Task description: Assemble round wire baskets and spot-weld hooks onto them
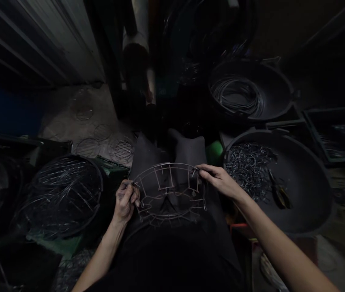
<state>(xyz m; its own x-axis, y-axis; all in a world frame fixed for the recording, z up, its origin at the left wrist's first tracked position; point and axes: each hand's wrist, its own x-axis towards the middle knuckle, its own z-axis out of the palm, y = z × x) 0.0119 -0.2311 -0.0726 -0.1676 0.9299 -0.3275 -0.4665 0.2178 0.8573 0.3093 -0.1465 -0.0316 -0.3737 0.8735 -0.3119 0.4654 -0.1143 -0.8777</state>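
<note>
A round wire frame (169, 192) with upright struts and small hooks rests over my lap. My left hand (125, 200) is closed on the frame's left rim, fingers pinched around the wire. At the upper right of the rim, my right hand (217, 178) pinches the wire with thumb and fingers. Both forearms reach in from the bottom of the view. The scene is very dark.
A dark basin (306, 178) on my right holds several small wire pieces and pliers (277, 190). Behind it another basin (251, 93) holds coiled wire. A pile of wire rings (63, 194) lies left. Finished round wire grids (123, 148) lie on the floor.
</note>
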